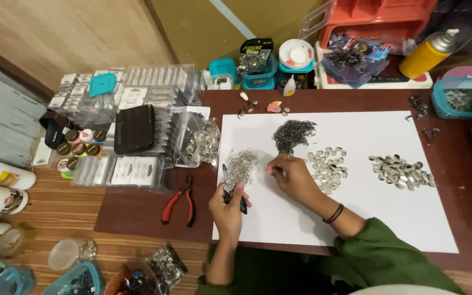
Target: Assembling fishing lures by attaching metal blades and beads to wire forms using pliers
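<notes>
While the person leans over the low table, the left hand [226, 210] is clenched round a pair of small dark-handled pliers [229, 186], whose metal nose points up and away toward a heap of small silver rings [242, 163] just beyond it. The pliers lie over the left edge of a white sheet of paper [367, 218], near its middle height.

Across from it, the right hand [292, 177] rests on the paper with its fingers curled and pinched together at the tips, close to the ring heap; whether something tiny sits between them I cannot tell. A black band circles that wrist, and a green sleeve [381, 254] covers the forearm.

On the sheet there are also a dark pile of fine chain [293, 134] above the right hand, and two heaps of shiny oval metal blades, one just beside the hand [328, 166] and one further right [401, 171].

Off the paper, red-handled pliers [178, 201] lie on the brown tabletop [137, 218]. Behind them stand clear plastic packets [132, 98], teal tubs and a yellow spray can [427, 54].
</notes>
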